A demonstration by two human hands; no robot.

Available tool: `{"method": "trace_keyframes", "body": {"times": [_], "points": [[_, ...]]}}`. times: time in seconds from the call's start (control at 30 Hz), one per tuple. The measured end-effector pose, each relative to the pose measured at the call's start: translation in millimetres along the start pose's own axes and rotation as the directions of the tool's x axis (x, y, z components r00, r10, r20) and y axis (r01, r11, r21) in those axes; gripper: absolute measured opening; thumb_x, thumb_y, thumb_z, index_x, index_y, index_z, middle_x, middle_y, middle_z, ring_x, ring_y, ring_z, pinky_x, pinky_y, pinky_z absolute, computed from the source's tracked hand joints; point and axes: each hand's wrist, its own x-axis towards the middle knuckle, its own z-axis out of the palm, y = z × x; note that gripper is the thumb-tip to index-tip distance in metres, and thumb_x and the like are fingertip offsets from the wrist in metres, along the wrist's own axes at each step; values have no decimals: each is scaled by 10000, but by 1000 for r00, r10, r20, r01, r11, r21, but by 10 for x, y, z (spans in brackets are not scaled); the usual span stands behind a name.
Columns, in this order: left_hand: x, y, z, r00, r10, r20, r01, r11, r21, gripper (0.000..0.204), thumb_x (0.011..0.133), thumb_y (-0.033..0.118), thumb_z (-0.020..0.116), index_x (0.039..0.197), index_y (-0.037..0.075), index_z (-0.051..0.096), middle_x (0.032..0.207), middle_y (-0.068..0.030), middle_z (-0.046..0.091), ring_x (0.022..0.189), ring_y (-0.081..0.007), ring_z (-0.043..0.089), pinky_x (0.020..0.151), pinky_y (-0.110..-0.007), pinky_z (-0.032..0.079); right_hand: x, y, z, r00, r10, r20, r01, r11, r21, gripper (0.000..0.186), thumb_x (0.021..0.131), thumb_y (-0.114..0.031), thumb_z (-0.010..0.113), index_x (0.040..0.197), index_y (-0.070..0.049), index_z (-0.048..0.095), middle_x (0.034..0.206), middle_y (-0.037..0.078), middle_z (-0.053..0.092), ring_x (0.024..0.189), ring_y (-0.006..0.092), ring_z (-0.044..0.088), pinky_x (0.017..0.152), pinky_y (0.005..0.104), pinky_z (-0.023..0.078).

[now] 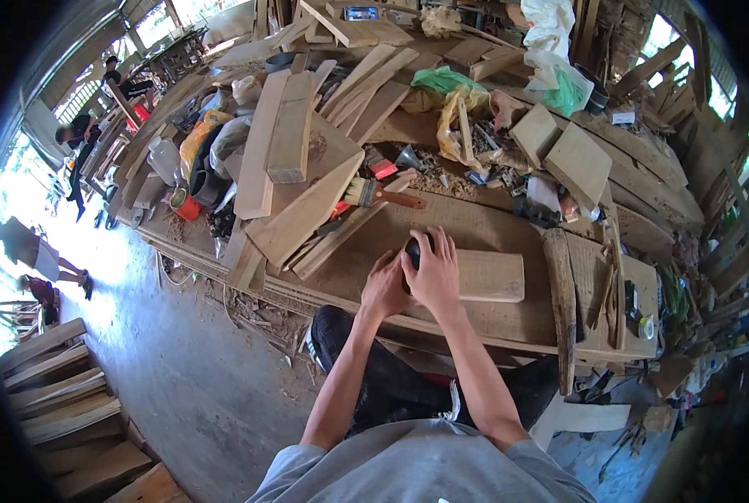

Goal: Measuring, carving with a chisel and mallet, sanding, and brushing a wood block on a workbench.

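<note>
Both my hands are together at the near side of the cluttered wooden worktable [483, 220]. My right hand [436, 275] is closed over a black, rounded object [414, 250], its fingers curled across the top. From the other side my left hand [383, 287] closes against the same object, its fingertips partly hidden. What kind of object it is, I cannot make out. A pale, squared wooden block [494, 278] lies flat just right of my hands. Beyond them a paintbrush [379, 194] with a wooden handle and light bristles rests on wood pieces.
Thick boards [291, 134] are stacked at the left. Two wooden blocks [577, 163], plastic bags [559, 84] and shavings crowd the far side. A rough wooden stick [561, 293] overhangs the right front edge. Lumber [64, 394] lies on the floor at left; other people are farther off.
</note>
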Motion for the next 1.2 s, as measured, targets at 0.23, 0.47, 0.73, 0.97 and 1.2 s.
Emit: {"method": "trace_keyframes", "body": {"times": [0.23, 0.47, 0.73, 0.97, 1.2], "points": [[-8, 301, -232, 999, -33, -41, 35, 998, 55, 1208, 632, 615, 949, 1544, -1, 452, 1485, -205, 619, 1366, -411, 592, 1267, -483, 369, -25, 912, -647, 988, 89, -128, -117, 966, -230, 405, 897, -254, 753, 1249, -73, 668, 1284, 217, 649, 1252, 428, 593, 1155, 548, 409], [27, 350, -216, 1000, 3, -15, -2, 998, 58, 1172, 632, 531, 962, 1553, 25, 444, 1479, -203, 626, 1363, -393, 602, 1274, -479, 364, 62, 649, -385, 978, 203, -49, -209, 945, -250, 423, 948, -319, 719, 1282, -68, 653, 1297, 192, 657, 1232, 392, 616, 1141, 538, 423], [-41, 151, -93, 998, -6, -62, 9, 999, 52, 1212, 628, 487, 961, 1590, 3, 407, 1519, -205, 602, 1430, -393, 549, 1294, -453, 343, -187, 270, -316, 988, -148, 44, 146, 989, 39, 304, 1040, -179, 607, 1315, -54, 636, 1370, 153, 662, 1386, 335, 576, 1196, 495, 417], [-32, 257, -172, 997, -64, -48, 68, 994, 81, 1253, 626, 603, 958, 1586, 19, 406, 1466, -203, 643, 1411, -410, 562, 1278, -473, 363, -413, 718, -967, 999, 41, 2, -40, 971, -237, 310, 933, -67, 621, 1242, -47, 619, 1358, 189, 639, 1392, 381, 558, 1160, 528, 430], [-21, 160, -103, 997, -48, -53, 51, 997, 52, 1256, 607, 564, 969, 1595, 22, 415, 1457, -207, 649, 1448, -456, 512, 1251, -481, 400, -489, 62, -494, 997, -67, 23, 67, 998, 14, 329, 934, -159, 682, 1246, -68, 626, 1352, 190, 637, 1409, 377, 549, 1178, 532, 417]]}}
